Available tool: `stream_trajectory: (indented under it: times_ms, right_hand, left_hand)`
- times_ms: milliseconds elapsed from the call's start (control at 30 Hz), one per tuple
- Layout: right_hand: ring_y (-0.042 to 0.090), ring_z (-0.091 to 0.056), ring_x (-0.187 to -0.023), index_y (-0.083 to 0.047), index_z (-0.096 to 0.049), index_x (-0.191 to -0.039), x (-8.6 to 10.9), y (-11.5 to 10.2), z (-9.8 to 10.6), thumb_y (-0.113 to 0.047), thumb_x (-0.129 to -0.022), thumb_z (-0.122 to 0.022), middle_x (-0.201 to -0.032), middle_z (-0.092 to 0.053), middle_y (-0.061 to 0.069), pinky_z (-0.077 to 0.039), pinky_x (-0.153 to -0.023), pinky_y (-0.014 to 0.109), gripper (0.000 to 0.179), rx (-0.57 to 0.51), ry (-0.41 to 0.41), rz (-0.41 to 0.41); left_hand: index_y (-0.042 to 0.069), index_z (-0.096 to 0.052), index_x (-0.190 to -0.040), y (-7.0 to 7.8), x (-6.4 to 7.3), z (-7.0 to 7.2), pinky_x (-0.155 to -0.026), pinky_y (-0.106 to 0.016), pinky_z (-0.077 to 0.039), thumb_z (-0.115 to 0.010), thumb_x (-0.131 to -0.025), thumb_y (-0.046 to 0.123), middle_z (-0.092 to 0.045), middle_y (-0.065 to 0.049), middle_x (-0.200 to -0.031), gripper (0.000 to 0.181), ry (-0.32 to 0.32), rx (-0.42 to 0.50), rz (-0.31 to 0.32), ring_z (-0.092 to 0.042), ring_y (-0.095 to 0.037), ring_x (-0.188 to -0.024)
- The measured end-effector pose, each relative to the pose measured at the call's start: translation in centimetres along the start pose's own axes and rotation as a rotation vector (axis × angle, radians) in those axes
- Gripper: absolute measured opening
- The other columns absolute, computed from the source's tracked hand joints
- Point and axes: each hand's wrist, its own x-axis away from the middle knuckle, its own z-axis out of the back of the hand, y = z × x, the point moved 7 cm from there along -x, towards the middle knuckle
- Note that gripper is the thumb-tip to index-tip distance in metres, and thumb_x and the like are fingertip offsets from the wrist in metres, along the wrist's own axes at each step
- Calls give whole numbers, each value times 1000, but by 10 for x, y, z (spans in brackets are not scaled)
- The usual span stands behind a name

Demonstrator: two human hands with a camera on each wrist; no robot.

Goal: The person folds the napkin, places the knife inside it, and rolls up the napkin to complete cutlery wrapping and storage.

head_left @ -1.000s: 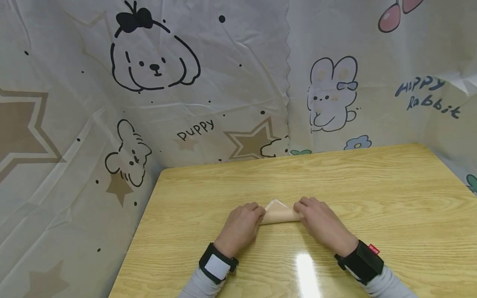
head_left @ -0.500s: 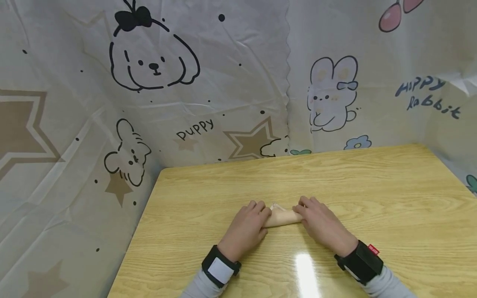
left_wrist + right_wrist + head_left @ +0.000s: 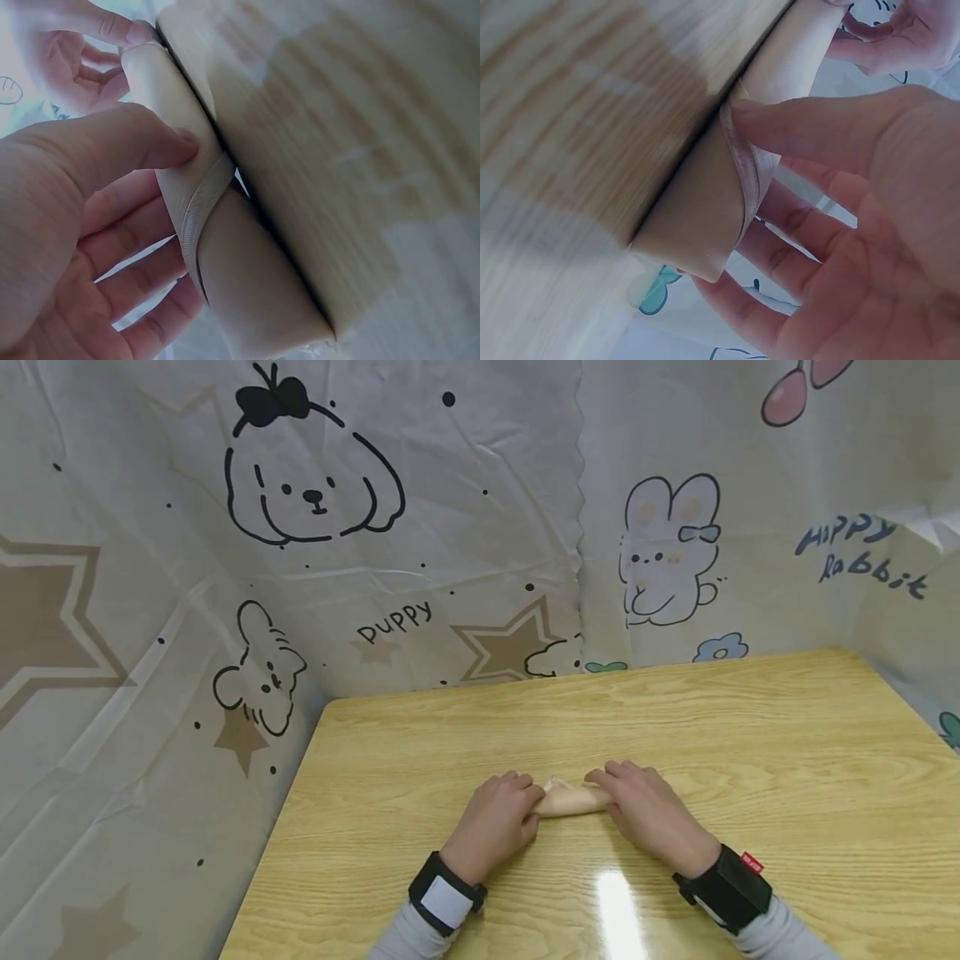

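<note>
A beige cloth (image 3: 573, 802) with a stitched hem lies rolled into a narrow tube on the table, a small pointed corner showing at its far side. The left hand (image 3: 495, 822) grips its left part, thumb on the near side and fingers behind. At the other side the right hand (image 3: 651, 814) holds the roll the same way. The left wrist view shows the cloth roll (image 3: 259, 274) with its hem slanting across it just past the thumb. In the right wrist view, the thumb presses the roll (image 3: 686, 202) beside another slanting hem.
A wood-grain table (image 3: 420, 735) bears the cloth, with a bright light reflection near its front. Behind and at the sides hangs a pale curtain (image 3: 480, 527) printed with cartoon animals and stars. Black bands (image 3: 446, 893) are strapped on both wrists.
The cloth's pointed corner has shrunk as the roll turned over it. The left hand has shifted slightly to the right and nearer along the roll; the right hand has barely moved.
</note>
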Motion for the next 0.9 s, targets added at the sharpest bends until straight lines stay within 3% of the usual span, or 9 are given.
stream_trajectory:
  times_ms: [300,500,600,700,767,900]
  right_hand:
    - [15,-55,-73,-10,-70,-102,-2,5,3,-5,-82,-74,-88,-62,1,-49,-60,33,21,-61,-17,-49]
    - [20,-54,-81,-8,-72,-108,-4,4,1,-9,-87,-70,-95,-61,3,-46,-61,34,21,28,-20,-54]
    - [22,-52,-85,-10,-72,-114,-3,5,-2,-12,-89,-68,-99,-60,3,-36,-65,38,25,70,-21,-70]
    - [26,-52,-91,-8,-69,-120,-4,6,-5,-10,-90,-66,-106,-62,6,-33,-68,39,30,78,-29,-84]
    - [25,-51,-92,-4,-65,-125,-4,6,-8,-6,-91,-64,-109,-61,9,-40,-72,39,34,60,-36,-81]
    - [24,-49,-88,2,-61,-129,-6,6,-9,1,-88,-64,-103,-60,11,-49,-71,34,40,6,-14,-67]
  left_hand:
    - [12,-72,-104,-6,-7,-2,-66,-32,-52,-68,-82,17,-67,2,-87,23,-34,9,26,-58,-11,-76]
    - [13,-74,-109,-10,-11,-5,-64,-30,-49,-64,-89,19,-57,1,-91,23,-55,8,14,-52,-12,-78]
    - [13,-73,-113,-13,-13,-5,-69,-31,-49,-62,-93,19,-62,1,-94,24,-57,7,18,-55,-12,-81]
    - [14,-71,-115,-16,-16,-4,-72,-31,-43,-62,-93,19,-69,1,-97,24,-25,8,50,-53,-14,-84]
    - [14,-70,-112,-17,-18,-3,-70,-30,-40,-60,-95,18,-72,2,-96,20,-7,12,84,-49,-15,-82]
    - [13,-70,-103,-17,-18,-4,-65,-27,-49,-59,-96,18,-71,0,-94,14,-10,38,155,-48,-15,-80]
